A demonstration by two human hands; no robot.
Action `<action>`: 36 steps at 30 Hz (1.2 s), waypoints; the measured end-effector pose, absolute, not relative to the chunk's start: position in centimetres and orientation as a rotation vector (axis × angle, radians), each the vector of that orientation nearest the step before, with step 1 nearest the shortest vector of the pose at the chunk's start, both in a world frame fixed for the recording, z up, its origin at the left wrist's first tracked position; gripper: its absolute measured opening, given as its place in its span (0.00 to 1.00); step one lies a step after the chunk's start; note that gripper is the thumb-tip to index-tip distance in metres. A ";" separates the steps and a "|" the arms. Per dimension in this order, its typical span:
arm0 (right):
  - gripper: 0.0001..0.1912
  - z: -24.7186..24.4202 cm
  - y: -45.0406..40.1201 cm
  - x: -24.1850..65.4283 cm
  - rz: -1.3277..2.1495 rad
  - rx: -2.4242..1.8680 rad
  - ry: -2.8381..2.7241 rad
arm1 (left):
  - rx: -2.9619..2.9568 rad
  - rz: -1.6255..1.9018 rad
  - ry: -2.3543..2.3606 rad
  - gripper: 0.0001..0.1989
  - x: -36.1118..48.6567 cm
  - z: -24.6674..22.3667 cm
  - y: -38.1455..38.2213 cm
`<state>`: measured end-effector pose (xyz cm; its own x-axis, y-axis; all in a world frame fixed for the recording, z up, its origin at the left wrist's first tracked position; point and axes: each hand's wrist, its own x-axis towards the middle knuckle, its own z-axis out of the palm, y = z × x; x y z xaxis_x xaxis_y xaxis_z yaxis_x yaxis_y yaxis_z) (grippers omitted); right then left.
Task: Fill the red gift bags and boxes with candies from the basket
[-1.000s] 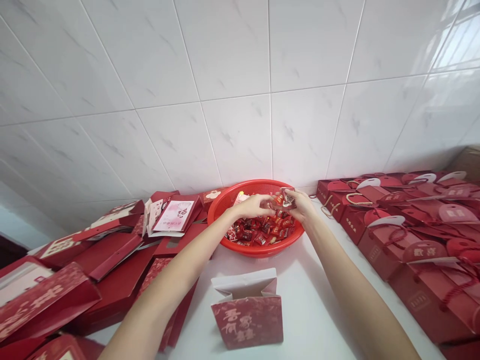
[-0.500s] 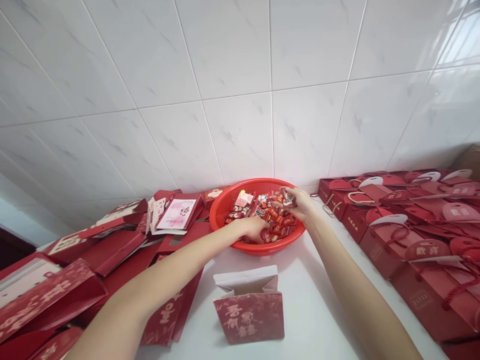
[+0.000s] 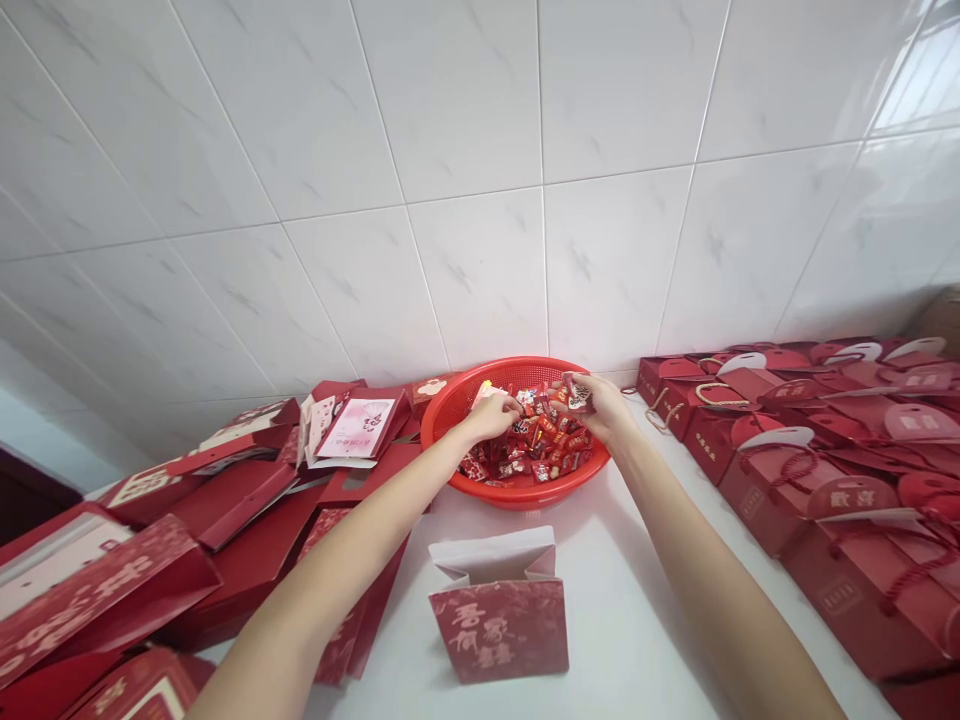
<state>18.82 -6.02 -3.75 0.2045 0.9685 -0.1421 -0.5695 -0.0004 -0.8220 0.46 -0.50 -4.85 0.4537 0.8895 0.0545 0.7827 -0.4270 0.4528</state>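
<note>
A red plastic mesh basket (image 3: 517,497) holds a heap of small wrapped candies (image 3: 551,437), mostly in red wrappers. My left hand (image 3: 493,416) is over the left part of the heap, its fingers bent together; whatever is between them is hidden. At the basket's right side, my right hand (image 3: 604,405) is closed on a candy packet (image 3: 577,394) with dark lettering on its wrapper. In front of the basket a red paper gift box (image 3: 502,630) stands upright with its white-lined top open, apart from both hands.
To the left lie many red paper boxes (image 3: 255,500) in a loose pile, with a pink card (image 3: 358,427) on top. Rows of closed red gift boxes (image 3: 817,500) with rope handles line the right. Behind is a white tiled wall (image 3: 480,250).
My left hand has moved up and left across the candies, from the basket's front middle toward its left part. My right hand stays nearly in place with the candy packet.
</note>
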 end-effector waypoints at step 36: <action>0.09 -3.1 -6.6 18.6 1.321 -0.943 -0.625 | 2.102 -0.013 1.233 0.24 -4.3 -3.6 -1.4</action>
